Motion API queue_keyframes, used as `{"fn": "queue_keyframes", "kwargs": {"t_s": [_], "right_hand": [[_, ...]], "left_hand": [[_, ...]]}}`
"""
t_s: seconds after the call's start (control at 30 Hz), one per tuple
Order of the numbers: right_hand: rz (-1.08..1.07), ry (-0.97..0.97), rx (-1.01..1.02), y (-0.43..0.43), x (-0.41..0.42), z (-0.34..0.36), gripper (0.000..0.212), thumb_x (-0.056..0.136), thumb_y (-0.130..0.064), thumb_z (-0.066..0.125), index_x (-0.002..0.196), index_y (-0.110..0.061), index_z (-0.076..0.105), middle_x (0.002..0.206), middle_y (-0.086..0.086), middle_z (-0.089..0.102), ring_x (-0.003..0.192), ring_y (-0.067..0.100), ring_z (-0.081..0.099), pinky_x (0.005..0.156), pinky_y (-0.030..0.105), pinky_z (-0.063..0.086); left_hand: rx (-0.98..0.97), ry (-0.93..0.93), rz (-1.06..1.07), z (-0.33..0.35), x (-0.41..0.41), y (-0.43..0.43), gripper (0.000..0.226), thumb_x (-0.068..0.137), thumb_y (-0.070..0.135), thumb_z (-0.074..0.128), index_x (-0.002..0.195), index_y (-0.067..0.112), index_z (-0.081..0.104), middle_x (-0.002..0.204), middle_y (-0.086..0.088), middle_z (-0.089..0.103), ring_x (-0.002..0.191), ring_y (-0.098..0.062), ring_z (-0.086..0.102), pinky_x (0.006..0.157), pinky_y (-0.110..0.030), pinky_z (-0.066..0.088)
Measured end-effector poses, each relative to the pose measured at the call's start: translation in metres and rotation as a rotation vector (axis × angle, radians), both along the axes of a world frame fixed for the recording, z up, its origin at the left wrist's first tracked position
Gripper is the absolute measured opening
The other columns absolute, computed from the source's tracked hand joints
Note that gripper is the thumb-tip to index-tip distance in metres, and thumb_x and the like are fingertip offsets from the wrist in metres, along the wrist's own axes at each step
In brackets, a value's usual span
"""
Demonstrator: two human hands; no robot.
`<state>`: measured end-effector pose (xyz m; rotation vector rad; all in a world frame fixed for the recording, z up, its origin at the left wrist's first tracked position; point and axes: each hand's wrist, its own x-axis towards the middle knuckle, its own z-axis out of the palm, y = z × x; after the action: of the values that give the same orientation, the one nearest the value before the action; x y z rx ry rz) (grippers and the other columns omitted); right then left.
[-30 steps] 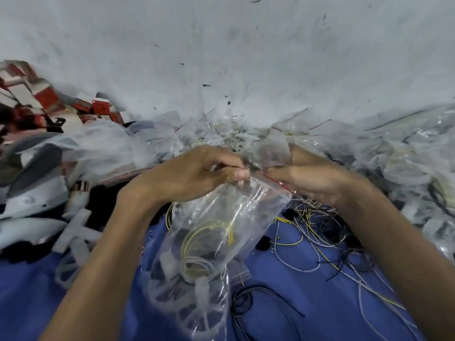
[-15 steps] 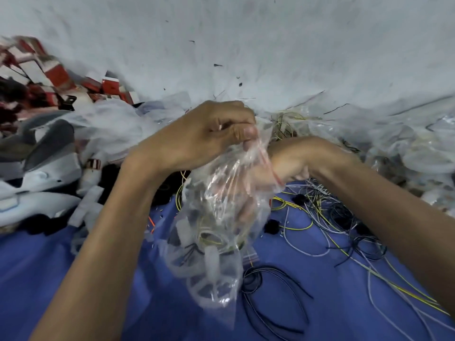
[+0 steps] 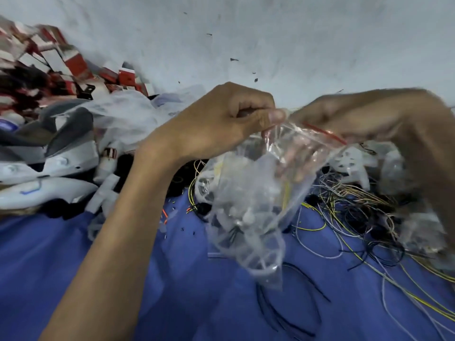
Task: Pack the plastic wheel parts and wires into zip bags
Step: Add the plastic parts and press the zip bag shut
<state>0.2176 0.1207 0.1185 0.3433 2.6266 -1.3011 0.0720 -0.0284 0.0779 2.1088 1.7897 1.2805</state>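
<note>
Zip bag (image 3: 251,205) hangs in the air between the two hands, clear of the blue cloth (image 3: 73,254) below. Left hand (image 3: 221,124) is curled, thumb and forefinger pinching the bag's top edge at its left corner; the bag sags down and to the right from that pinch. Right hand (image 3: 357,116) is at the far side of the mouth, motion-blurred. Its fingers (image 3: 295,158) show through the clear plastic, inside the bag, below the red zip strip (image 3: 322,131). Cannot tell whether it grips the rim.

White plastic wheel parts (image 3: 248,232) fill the bag's lower half. Loose wires (image 3: 357,217), yellow, grey and black, are tangled on the cloth under the right forearm. Grey-white shells (image 3: 49,156) and red-and-white boxes (image 3: 61,60) are heaped at far left.
</note>
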Motion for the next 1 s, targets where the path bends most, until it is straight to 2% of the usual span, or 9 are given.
{"fn": "queue_keyframes", "kwargs": {"t_s": [0.13,0.27,0.43,0.53,0.6,0.67,0.77,0.87,1.0], "right_hand": [[-0.018,0.011,0.325,-0.002,0.018,0.006,0.068,0.062,-0.087,0.043,0.084,-0.031,0.074,0.083,-0.003,0.074,0.076,0.005,0.07,0.072,0.024,0.05],[-0.103,0.271,0.716,0.002,0.042,-0.02,0.052,0.066,-0.07,0.051,0.084,-0.026,0.072,0.086,-0.013,0.07,0.085,0.004,0.063,0.084,0.029,0.045],[-0.255,0.636,0.234,0.012,0.054,-0.053,0.01,0.077,-0.032,0.064,0.075,-0.022,0.064,0.108,-0.003,0.055,0.1,0.002,0.055,0.086,0.015,0.045],[-0.373,0.651,0.146,0.011,0.057,-0.071,0.02,0.072,-0.031,0.062,0.083,-0.016,0.063,0.103,0.006,0.06,0.093,0.007,0.057,0.081,0.021,0.045],[-0.437,0.64,0.133,0.007,0.058,-0.073,0.034,0.068,-0.045,0.064,0.085,-0.015,0.064,0.089,0.011,0.069,0.081,0.011,0.061,0.073,0.022,0.043],[-0.471,0.646,0.206,0.006,0.059,-0.073,0.034,0.07,-0.045,0.066,0.08,-0.013,0.063,0.07,0.003,0.07,0.066,0.008,0.065,0.061,0.014,0.043],[-0.448,0.675,0.218,0.005,0.058,-0.074,0.01,0.082,-0.02,0.066,0.08,-0.011,0.063,0.069,-0.008,0.068,0.065,0.003,0.065,0.061,0.012,0.045],[-0.396,0.831,-0.039,0.004,0.062,-0.074,0.004,0.079,-0.014,0.064,0.078,-0.017,0.063,0.074,-0.008,0.065,0.066,0.002,0.059,0.062,0.012,0.044],[-0.42,1.037,-0.539,0.005,0.057,-0.077,0.014,0.08,-0.008,0.06,0.074,-0.02,0.066,0.071,-0.005,0.063,0.065,0.005,0.06,0.065,0.019,0.051]], "left_hand": [[0.024,0.015,0.052,-0.001,-0.001,0.003,0.029,0.094,0.031,0.055,0.065,0.025,0.055,0.051,0.008,0.042,0.049,-0.001,0.035,0.05,-0.01,0.027],[0.071,0.06,0.075,0.0,0.0,0.003,0.027,0.092,0.031,0.058,0.067,0.022,0.062,0.064,0.005,0.052,0.052,-0.002,0.041,0.054,-0.01,0.029],[-0.012,0.153,0.096,-0.007,-0.02,0.006,0.033,0.095,0.046,0.045,0.08,0.027,0.067,0.087,0.009,0.052,0.082,0.002,0.05,0.07,-0.006,0.032],[-0.166,0.097,0.154,-0.025,-0.03,0.019,0.048,0.093,0.047,0.029,0.08,0.023,0.068,0.103,-0.005,0.057,0.107,-0.013,0.049,0.089,-0.003,0.029],[-0.227,-0.099,0.164,-0.033,-0.035,0.021,0.058,0.086,0.057,0.03,0.092,0.014,0.069,0.105,-0.011,0.064,0.106,-0.021,0.058,0.1,-0.023,0.041],[-0.295,-0.248,0.123,-0.034,-0.038,0.021,0.063,0.081,0.061,0.036,0.102,0.011,0.068,0.101,-0.006,0.069,0.099,-0.017,0.064,0.095,-0.043,0.05],[-0.296,-0.254,0.062,-0.039,-0.034,0.022,0.053,0.083,0.05,0.043,0.098,0.005,0.067,0.099,-0.008,0.07,0.093,-0.012,0.065,0.091,-0.033,0.051],[-0.126,-0.348,-0.026,-0.034,-0.027,0.016,0.028,0.088,0.025,0.048,0.081,0.001,0.061,0.073,0.002,0.068,0.072,-0.001,0.061,0.067,-0.013,0.048],[0.138,-0.306,-0.082,-0.018,-0.036,0.005,0.018,0.086,0.027,0.063,0.073,0.016,0.06,0.068,0.014,0.06,0.069,0.003,0.055,0.069,-0.006,0.042]]}}
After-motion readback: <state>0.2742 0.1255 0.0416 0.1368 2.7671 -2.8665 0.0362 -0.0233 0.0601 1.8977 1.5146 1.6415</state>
